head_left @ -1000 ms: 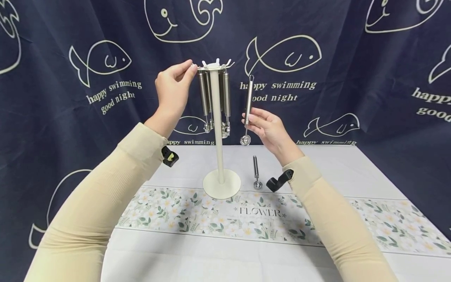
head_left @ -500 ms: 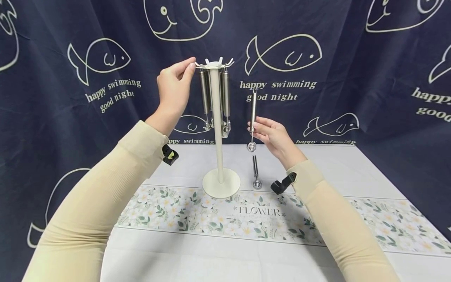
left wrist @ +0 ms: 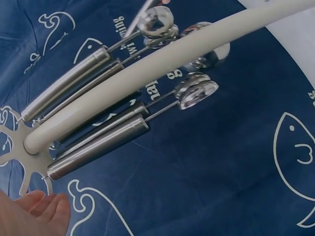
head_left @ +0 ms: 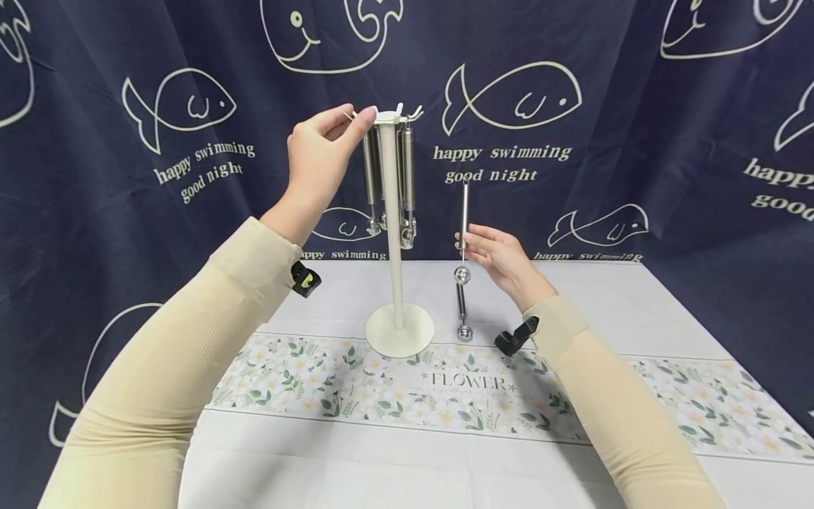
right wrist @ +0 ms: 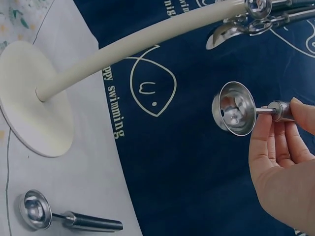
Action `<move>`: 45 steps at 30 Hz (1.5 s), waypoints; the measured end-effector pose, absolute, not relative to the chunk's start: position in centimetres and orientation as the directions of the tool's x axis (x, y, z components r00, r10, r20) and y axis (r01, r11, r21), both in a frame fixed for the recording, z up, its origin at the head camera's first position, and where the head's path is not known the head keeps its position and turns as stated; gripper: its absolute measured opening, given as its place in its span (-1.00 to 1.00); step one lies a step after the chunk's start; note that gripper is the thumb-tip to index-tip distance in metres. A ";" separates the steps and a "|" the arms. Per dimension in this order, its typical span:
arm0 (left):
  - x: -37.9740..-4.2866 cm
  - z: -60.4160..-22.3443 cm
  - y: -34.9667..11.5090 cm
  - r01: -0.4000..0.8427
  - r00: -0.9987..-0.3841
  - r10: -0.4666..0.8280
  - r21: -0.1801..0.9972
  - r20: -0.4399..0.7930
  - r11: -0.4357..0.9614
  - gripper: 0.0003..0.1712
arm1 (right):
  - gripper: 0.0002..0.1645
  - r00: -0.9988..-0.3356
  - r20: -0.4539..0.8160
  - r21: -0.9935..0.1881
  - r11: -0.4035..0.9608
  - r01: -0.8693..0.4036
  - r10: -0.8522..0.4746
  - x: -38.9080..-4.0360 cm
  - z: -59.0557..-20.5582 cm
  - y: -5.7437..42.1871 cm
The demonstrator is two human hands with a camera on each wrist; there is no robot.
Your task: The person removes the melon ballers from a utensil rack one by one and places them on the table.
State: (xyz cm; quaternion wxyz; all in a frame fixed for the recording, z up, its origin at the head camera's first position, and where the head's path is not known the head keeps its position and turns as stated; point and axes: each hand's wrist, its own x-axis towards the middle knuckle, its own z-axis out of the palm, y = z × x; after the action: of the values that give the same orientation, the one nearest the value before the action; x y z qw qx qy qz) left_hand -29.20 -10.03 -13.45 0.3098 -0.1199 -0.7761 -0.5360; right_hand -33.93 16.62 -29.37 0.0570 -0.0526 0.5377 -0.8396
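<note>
A cream rotating-style utensil rack [head_left: 394, 233] with hooks round its top stands upright on a round base. Several steel scoops [head_left: 409, 170] hang from it by their handles. My left hand [head_left: 318, 155] is at the rack's top left, thumb and fingers about a hook; in the left wrist view the fingers [left wrist: 47, 209] meet the hook tip. Right of the rack, my right hand [head_left: 505, 265] holds a steel melon baller [head_left: 466, 208] upright by the lower handle, bowl down. Its round bowl [right wrist: 235, 108] shows a small hole. Another melon baller [head_left: 461, 304] lies on the table below.
A white cloth [head_left: 318, 459] with a floral band [head_left: 280, 382] covers the table. Behind it hangs a dark blue curtain [head_left: 394, 42] with fish drawings. The rack's wide base [head_left: 399, 343] stands left of the lying melon baller.
My right hand has moved down and slightly right with the melon baller, away from the rack. My left thumb has shifted right over the rack's top; the rack's hooks have turned a little.
</note>
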 end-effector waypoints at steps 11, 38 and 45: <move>-29.1 -13.4 -9.7 0.509 -0.756 -0.207 0.757 0.621 0.409 -0.47 | -0.79 -0.992 -0.004 -0.902 -0.429 0.058 -0.126 -34.2 -30.5 17.7; -28.8 -13.2 -9.4 0.507 -0.763 -0.216 0.772 0.609 0.383 -0.51 | -0.85 -0.994 -0.078 -0.904 -0.414 0.104 -0.080 -35.0 -33.0 19.9; -28.7 -13.1 -9.4 0.503 -0.763 -0.232 0.779 0.604 0.374 -0.53 | -0.84 -0.988 -0.134 -0.916 -0.371 0.154 -0.080 -35.1 -33.5 20.3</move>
State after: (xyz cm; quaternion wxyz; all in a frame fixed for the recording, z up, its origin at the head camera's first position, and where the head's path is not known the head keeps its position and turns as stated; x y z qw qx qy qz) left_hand -28.72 -9.38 -13.11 0.3329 -0.0891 -0.7592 -0.5522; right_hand -35.08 20.25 -33.53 0.0709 0.0330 0.5563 -0.8273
